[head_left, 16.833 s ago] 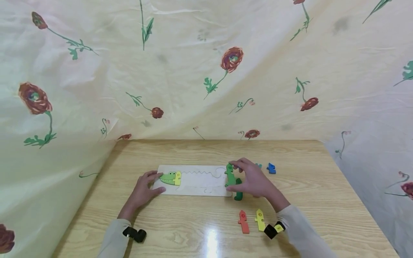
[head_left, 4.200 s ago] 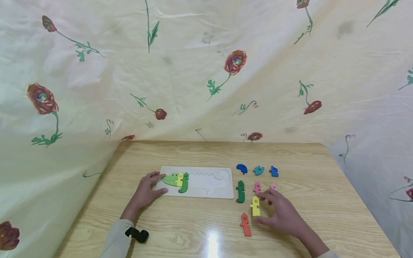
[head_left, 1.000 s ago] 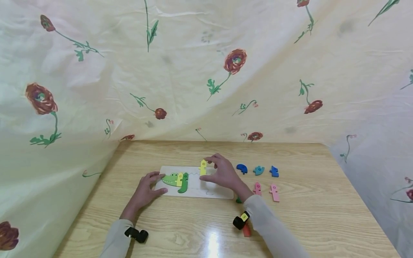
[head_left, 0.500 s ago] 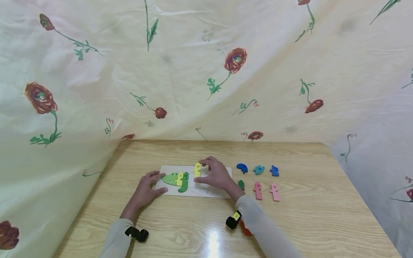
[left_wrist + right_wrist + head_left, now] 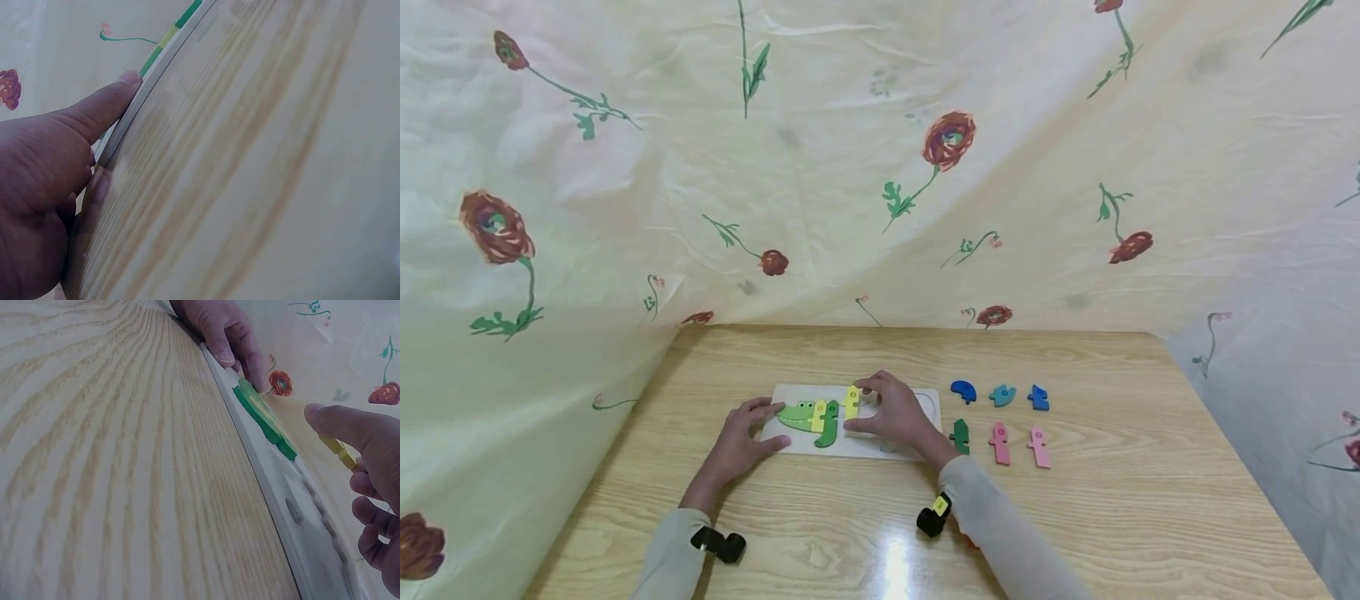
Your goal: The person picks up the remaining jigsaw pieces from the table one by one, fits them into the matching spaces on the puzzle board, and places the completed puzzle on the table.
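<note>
A white puzzle board [image 5: 861,447] lies on the table, with a green crocodile head [image 5: 792,417], a narrow yellow piece [image 5: 817,417] and a green leg piece [image 5: 827,432] fitted side by side at its left. My left hand [image 5: 739,437] grips the board's left end, its thumb [image 5: 103,109] along the edge in the left wrist view. My right hand [image 5: 895,410] pinches another yellow puzzle piece [image 5: 852,402] between thumb and fingers, just right of the green leg piece. In the right wrist view this yellow piece [image 5: 338,452] is raised above the board.
Right of the board lie blue [image 5: 963,392], teal [image 5: 1002,395] and darker blue [image 5: 1038,397] pieces. Nearer are a dark green piece [image 5: 960,437] and two pink ones [image 5: 1001,443]. My right sleeve [image 5: 1000,525] mostly covers a red piece. A flowered cloth [image 5: 820,167] hangs behind the table.
The right hand took the yellow piece from the table's right side and carried it over the board, lately moving left and nearer. Earlier, it brought the green leg piece. My left hand stays put.
</note>
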The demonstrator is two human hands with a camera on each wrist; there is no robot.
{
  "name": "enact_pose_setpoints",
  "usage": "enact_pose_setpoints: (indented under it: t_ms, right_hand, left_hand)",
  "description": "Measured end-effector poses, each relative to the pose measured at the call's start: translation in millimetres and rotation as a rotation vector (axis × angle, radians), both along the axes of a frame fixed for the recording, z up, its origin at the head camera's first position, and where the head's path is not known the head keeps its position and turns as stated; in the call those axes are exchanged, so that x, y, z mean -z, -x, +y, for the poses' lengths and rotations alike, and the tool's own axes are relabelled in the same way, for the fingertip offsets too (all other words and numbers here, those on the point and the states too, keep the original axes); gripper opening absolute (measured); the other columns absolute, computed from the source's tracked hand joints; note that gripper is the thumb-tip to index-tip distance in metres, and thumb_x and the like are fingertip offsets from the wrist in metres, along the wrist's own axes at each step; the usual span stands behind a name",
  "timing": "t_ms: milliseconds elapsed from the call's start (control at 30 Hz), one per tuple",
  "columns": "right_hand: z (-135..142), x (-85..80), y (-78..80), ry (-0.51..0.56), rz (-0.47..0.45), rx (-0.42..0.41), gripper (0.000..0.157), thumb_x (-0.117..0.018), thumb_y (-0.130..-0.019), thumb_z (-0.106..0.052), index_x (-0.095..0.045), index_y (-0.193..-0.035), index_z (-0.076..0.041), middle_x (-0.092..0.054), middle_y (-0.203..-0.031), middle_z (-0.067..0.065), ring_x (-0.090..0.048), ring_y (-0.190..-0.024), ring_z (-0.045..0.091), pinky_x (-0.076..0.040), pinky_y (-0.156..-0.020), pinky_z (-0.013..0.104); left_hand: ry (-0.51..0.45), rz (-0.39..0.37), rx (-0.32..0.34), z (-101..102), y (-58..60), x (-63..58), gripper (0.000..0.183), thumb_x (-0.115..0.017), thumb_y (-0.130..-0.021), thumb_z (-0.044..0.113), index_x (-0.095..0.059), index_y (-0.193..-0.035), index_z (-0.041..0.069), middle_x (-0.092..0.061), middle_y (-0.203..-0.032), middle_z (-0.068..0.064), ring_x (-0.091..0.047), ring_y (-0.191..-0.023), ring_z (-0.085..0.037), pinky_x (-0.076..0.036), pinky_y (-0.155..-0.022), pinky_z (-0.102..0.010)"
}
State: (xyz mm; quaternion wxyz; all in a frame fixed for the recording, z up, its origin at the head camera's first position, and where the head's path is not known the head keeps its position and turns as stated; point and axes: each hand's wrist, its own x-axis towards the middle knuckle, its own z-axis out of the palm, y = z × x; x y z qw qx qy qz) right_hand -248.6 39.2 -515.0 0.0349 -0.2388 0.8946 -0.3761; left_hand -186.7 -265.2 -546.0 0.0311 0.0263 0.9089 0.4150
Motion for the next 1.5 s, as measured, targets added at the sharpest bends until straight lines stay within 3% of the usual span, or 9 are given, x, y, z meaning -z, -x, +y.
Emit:
enact_pose_setpoints:
  t_ms: [700,1100,1500]
  right_hand:
    - [-7.5,11.3,0.1,-0.033,-0.003,-0.003,0.071,-0.088,-0.077,-0.049,-0.068,-0.133,-0.010,-0.063,-0.111,-0.003,-0.054,-0.088,0.012,-0.048,-0.075,0.027]
    - [-10.9,11.2,-2.1,-0.075,-0.001,-0.019,0.071,-0.088,-0.076,-0.049,-0.068,-0.132,-0.010,-0.064,-0.113,-0.001,-0.053,-0.086,0.011,-0.047,-0.073,0.026]
    - [-14.3,12.3,-1.9,-0.116,-0.012,-0.012,0.072,-0.089,-0.075,-0.049,-0.068,-0.133,-0.012,-0.062,-0.113,-0.001,-0.054,-0.090,0.012,-0.050,-0.079,0.030]
  left_hand:
    - [0.003,-0.006,-0.009,4.5,-1.8,-8.1,0.068,-0.083,-0.086,0.034,-0.058,-0.147,0.019,-0.039,-0.158,-0.017,-0.031,-0.145,-0.042,-0.027,-0.117,-0.065]
    - [0.007,0.005,-0.009,2.1,-1.2,-3.4,0.069,-0.084,-0.084,0.036,-0.058,-0.146,0.019,-0.041,-0.157,-0.016,-0.032,-0.144,-0.041,-0.028,-0.117,-0.065]
    - [0.004,0.010,-0.001,1.3,-0.4,-2.7,0.069,-0.084,-0.084,0.036,-0.058,-0.146,0.019,-0.041,-0.157,-0.016,-0.032,-0.144,-0.041,-0.028,-0.117,-0.065]
